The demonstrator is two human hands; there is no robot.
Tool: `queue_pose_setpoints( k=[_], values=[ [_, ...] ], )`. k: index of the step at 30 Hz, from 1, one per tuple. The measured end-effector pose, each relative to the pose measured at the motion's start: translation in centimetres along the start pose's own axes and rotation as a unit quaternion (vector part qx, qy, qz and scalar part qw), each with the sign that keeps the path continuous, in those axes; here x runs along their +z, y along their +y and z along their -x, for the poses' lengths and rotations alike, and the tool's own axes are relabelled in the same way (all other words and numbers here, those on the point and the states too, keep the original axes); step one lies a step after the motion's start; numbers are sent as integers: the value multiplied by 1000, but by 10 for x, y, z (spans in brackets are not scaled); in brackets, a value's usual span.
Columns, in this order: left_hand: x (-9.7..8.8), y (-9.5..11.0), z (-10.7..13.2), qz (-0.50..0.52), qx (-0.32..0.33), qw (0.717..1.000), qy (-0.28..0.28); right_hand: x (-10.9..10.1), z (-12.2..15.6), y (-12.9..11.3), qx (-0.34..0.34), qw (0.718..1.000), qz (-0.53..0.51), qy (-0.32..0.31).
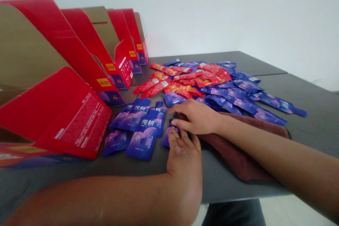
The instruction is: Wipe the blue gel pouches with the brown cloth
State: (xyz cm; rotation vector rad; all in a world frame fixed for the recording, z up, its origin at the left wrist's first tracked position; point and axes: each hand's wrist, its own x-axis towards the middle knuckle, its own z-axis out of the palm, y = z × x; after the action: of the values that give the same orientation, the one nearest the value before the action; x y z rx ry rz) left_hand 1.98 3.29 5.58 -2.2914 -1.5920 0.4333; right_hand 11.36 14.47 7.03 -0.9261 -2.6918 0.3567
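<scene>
My left hand (184,150) lies with its fingers stretched over a blue-purple pouch (165,140) on the table, covering much of it. Just above, my right hand (198,116) arches over the same spot, index finger and thumb apart; its other fingers are mostly hidden. The two hands touch or nearly touch. To the left, several blue pouches (143,144) lie overlapping in a small group, printed sides up. Behind my right hand spreads a loose heap of red pouches (212,74) and blue pouches (238,91).
Several opened red cardboard boxes (79,113) stand in a row along the left, flaps raised. A brown cloth (238,155) lies under my right forearm. The dark grey table (148,173) has its front edge close to my body, and a pale wall (212,14) stands behind.
</scene>
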Motion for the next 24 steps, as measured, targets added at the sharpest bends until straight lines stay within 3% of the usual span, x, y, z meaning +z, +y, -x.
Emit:
queue_pose_setpoints(
  k=[24],
  values=[
    [-2, 0, -1, -6, 5, 1000, -7, -1, 0, -2, 4, 1000, -1, -3]
  ],
)
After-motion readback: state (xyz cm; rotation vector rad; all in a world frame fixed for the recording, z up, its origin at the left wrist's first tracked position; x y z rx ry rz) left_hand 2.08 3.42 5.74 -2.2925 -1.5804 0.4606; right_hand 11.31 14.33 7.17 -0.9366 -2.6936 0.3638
